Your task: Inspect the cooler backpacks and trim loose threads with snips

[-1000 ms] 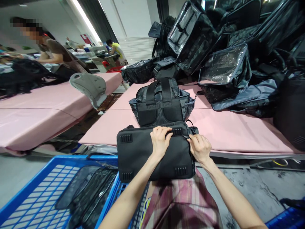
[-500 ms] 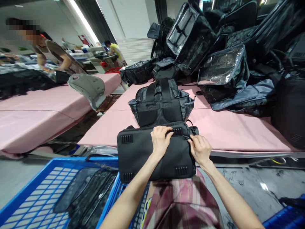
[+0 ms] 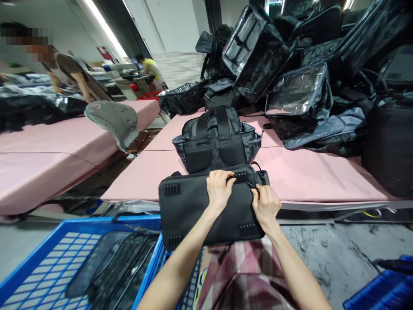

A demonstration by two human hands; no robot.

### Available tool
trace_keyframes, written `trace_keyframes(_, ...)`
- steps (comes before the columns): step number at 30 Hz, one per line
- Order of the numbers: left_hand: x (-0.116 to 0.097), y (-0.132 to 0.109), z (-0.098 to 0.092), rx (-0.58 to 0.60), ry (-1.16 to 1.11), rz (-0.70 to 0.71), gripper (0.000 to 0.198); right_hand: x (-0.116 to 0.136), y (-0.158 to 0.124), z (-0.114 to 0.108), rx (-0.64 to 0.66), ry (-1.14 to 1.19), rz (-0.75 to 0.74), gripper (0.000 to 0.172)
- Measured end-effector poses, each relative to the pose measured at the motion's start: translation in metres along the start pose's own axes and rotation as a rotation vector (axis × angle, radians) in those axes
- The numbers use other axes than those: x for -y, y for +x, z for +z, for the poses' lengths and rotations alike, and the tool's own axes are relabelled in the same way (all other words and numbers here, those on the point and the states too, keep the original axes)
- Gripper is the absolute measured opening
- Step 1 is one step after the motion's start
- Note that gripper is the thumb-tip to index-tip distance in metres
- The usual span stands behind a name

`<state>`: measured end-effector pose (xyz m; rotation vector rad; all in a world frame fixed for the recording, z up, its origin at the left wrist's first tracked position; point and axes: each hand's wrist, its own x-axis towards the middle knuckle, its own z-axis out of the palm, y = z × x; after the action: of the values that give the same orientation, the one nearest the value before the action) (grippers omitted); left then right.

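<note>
A black bag (image 3: 190, 206) is tipped so that its flat base, with ribbed feet at the corners, faces me at the table's front edge. My left hand (image 3: 220, 187) is closed on the base's upper edge, thumb and fingertips beside the upper right foot (image 3: 240, 177). At the bag's right edge, my right hand (image 3: 266, 204) is closed around a small, thin dark thing (image 3: 251, 185) that points toward that foot; its kind is not clear. Directly behind stands another black bag (image 3: 226, 146) with two broad handles and side pockets.
A pile of dark bags (image 3: 258, 51), some with silvery linings, covers the back and right of the pink table (image 3: 129, 181). Blue crates (image 3: 48, 241) stand at lower left, one holding dark bag pieces. A grey chair back (image 3: 112, 120) and co-workers are at left.
My right hand has moved slightly left and down along the bag's edge, with the thin dark thing. My left hand keeps its place on the bag. The view has shifted slightly.
</note>
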<state>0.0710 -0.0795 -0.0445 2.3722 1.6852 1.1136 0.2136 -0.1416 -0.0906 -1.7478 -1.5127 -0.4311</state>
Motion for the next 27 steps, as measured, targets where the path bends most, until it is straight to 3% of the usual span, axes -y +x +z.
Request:
trace_keyframes(6, 0.001, 0.002, -0.001, 0.015, -0.008, 0.002, 0.011, -0.005, -0.002, -0.005, -0.008, 0.136, 0.054, 0.015)
trace_keyframes(15, 0.002, 0.002, -0.002, 0.028, -0.02, -0.01, 0.01, -0.007, 0.0, -0.002, 0.02, 0.077, -0.015, 0.015)
trace_keyframes(19, 0.002, 0.004, -0.004, 0.05, -0.01, -0.007, 0.01, -0.012, 0.002, -0.004, 0.028, 0.181, 0.041, 0.016)
trace_keyframes(23, -0.006, 0.012, -0.003, 0.064, 0.005, 0.028, 0.018, -0.017, 0.01, -0.01, 0.074, 0.359, 0.158, 0.016)
trace_keyframes(27, -0.017, 0.022, 0.004, 0.094, -0.035, 0.085, 0.013, -0.017, 0.026, -0.01, 0.043, 0.307, 0.089, 0.017)
